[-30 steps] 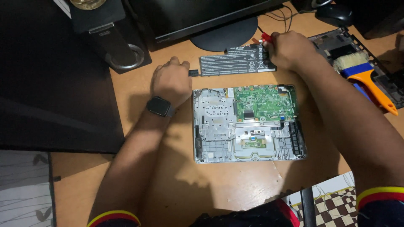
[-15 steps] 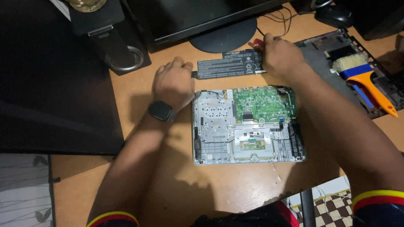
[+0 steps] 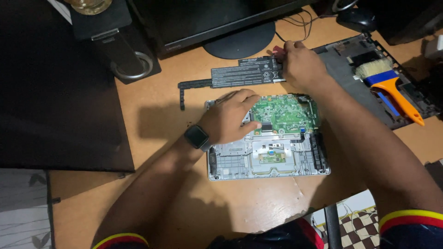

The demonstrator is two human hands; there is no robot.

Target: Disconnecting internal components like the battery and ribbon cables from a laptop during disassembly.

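Note:
An opened silver laptop chassis (image 3: 277, 161) lies on the wooden desk with its green circuit board (image 3: 288, 113) exposed. My left hand (image 3: 230, 117), with a dark watch on its wrist, rests flat on the chassis's upper left, its fingertips at the board's edge; it holds nothing. A long black battery pack (image 3: 240, 74) lies just behind the chassis. My right hand (image 3: 302, 67) covers the battery's right end with curled fingers. A small red thing (image 3: 277, 48) shows at those fingertips; I cannot tell whether the hand holds it.
A dark grey laptop cover (image 3: 341, 62) lies at the right, with an orange-and-blue brush (image 3: 392, 90) on it. Behind are a monitor stand (image 3: 240, 41), a black speaker (image 3: 115, 46), a mouse (image 3: 356, 19) and cables. A black mat (image 3: 55, 101) covers the left.
My left hand has moved from the desk beside the battery's left end onto the chassis. My right hand has slid from beyond the battery's right end onto it.

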